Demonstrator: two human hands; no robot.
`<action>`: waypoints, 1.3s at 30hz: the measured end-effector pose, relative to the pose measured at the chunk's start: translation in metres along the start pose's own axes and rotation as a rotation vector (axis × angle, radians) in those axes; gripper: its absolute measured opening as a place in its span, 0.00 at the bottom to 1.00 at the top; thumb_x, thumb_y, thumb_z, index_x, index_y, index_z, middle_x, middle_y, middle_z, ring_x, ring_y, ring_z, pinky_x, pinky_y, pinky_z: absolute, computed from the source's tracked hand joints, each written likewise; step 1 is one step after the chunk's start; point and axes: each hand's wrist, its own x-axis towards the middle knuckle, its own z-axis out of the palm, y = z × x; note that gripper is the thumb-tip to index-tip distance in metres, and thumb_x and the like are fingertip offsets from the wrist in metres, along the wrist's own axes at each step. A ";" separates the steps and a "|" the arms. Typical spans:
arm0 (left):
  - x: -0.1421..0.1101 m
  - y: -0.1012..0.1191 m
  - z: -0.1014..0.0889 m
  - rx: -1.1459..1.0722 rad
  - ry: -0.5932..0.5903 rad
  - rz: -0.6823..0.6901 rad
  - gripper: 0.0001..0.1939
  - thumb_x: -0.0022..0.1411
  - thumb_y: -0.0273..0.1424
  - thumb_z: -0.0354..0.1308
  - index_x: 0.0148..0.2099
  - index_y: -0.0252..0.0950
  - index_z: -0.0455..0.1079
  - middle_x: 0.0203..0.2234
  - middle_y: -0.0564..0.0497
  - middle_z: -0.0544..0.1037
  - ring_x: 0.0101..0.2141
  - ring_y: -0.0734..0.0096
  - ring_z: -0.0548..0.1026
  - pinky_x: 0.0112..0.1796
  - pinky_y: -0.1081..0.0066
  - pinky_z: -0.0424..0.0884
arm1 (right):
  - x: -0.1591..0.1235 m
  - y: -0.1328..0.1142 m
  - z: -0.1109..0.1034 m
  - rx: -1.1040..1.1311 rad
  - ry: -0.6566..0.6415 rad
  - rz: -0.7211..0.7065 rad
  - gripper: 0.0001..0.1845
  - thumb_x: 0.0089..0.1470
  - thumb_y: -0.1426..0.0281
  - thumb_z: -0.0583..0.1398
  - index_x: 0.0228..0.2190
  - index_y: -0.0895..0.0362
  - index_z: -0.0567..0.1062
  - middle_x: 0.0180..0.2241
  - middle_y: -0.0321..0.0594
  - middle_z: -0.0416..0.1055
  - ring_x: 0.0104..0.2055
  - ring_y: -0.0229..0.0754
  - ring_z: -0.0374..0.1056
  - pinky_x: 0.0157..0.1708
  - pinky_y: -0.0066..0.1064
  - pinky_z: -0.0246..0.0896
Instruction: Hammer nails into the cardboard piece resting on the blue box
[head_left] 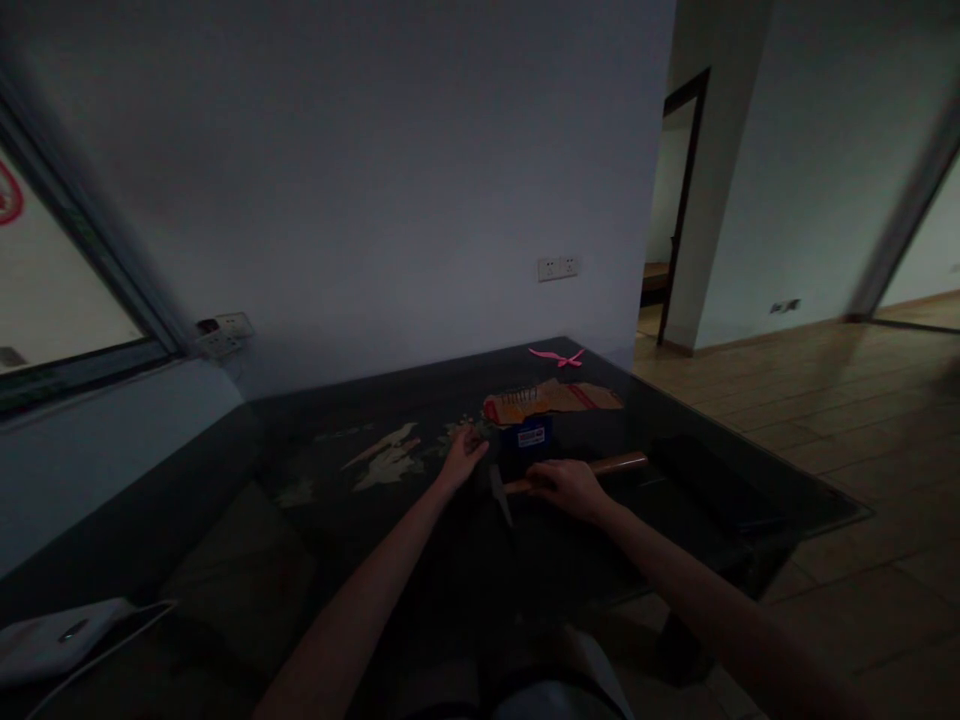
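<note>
My right hand (568,488) is closed around the wooden handle of a hammer (619,463), gripping it close to the head. The dark metal head points to the left, and the handle's end sticks out past my hand to the right. My left hand (463,458) is by the table's middle, fingers loosely bent and apart, beside small pale bits too dim to identify. Just beyond the hands, a piece of torn cardboard (577,398) has a row of thin, nail-like pins standing at its left part. A blue box (529,435) with a white label sits under the cardboard's near edge.
A pink ribbon (559,358) lies at the table's far corner. To the right is a flat black object (712,482). Pale patches (390,460) mark the dark tabletop (420,600). At lower left is a white device (64,640) with a cable. Wall sockets (557,268) are behind.
</note>
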 end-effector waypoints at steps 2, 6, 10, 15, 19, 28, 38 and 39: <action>-0.021 -0.003 -0.008 0.070 -0.018 0.004 0.26 0.52 0.36 0.61 0.52 0.32 0.61 0.49 0.37 0.69 0.48 0.58 0.70 0.51 0.58 0.63 | 0.000 -0.001 0.000 0.003 -0.002 -0.010 0.14 0.51 0.62 0.58 0.41 0.50 0.72 0.39 0.37 0.75 0.40 0.44 0.69 0.35 0.30 0.57; -0.066 0.006 -0.009 0.255 -0.103 0.133 0.24 0.56 0.36 0.57 0.53 0.35 0.62 0.51 0.41 0.68 0.50 0.61 0.68 0.51 0.60 0.63 | 0.001 -0.002 0.002 -0.007 -0.003 -0.017 0.13 0.52 0.62 0.58 0.41 0.49 0.72 0.39 0.37 0.75 0.40 0.44 0.70 0.35 0.30 0.57; -0.089 0.022 -0.005 0.423 -0.183 0.294 0.23 0.58 0.38 0.54 0.54 0.38 0.62 0.51 0.45 0.66 0.52 0.63 0.64 0.54 0.61 0.60 | 0.001 -0.001 0.004 -0.031 -0.006 -0.013 0.14 0.52 0.61 0.57 0.42 0.50 0.72 0.40 0.38 0.75 0.41 0.44 0.70 0.37 0.30 0.58; -0.092 0.026 -0.006 0.508 -0.258 0.371 0.24 0.58 0.40 0.53 0.55 0.38 0.62 0.52 0.45 0.66 0.53 0.65 0.64 0.55 0.62 0.59 | 0.003 0.002 0.008 -0.056 -0.022 -0.018 0.15 0.53 0.61 0.57 0.43 0.49 0.71 0.41 0.38 0.75 0.41 0.44 0.69 0.38 0.31 0.58; -0.092 0.025 -0.005 0.563 -0.269 0.366 0.25 0.59 0.42 0.52 0.56 0.38 0.62 0.54 0.45 0.64 0.54 0.64 0.63 0.55 0.63 0.59 | 0.004 0.005 0.009 -0.074 -0.034 -0.026 0.14 0.54 0.63 0.57 0.43 0.50 0.71 0.41 0.39 0.74 0.42 0.44 0.69 0.39 0.31 0.58; -0.089 0.024 -0.005 0.636 -0.273 0.321 0.26 0.61 0.43 0.49 0.58 0.38 0.60 0.56 0.45 0.63 0.55 0.63 0.61 0.56 0.62 0.57 | 0.008 0.007 0.015 -0.129 -0.033 -0.056 0.12 0.56 0.64 0.55 0.42 0.53 0.68 0.40 0.40 0.74 0.40 0.44 0.69 0.39 0.33 0.58; -0.088 0.015 -0.005 0.634 -0.231 0.317 0.26 0.61 0.43 0.47 0.58 0.38 0.60 0.57 0.44 0.62 0.56 0.62 0.60 0.56 0.60 0.56 | 0.013 0.005 0.024 -0.144 0.043 -0.103 0.06 0.56 0.68 0.56 0.36 0.56 0.70 0.39 0.44 0.69 0.43 0.46 0.63 0.41 0.36 0.57; -0.088 0.015 -0.005 0.631 -0.227 0.317 0.26 0.61 0.43 0.47 0.58 0.38 0.60 0.56 0.44 0.62 0.56 0.62 0.60 0.56 0.59 0.56 | 0.013 0.005 0.024 -0.141 0.049 -0.102 0.06 0.56 0.68 0.56 0.36 0.56 0.70 0.39 0.44 0.69 0.43 0.46 0.63 0.42 0.36 0.57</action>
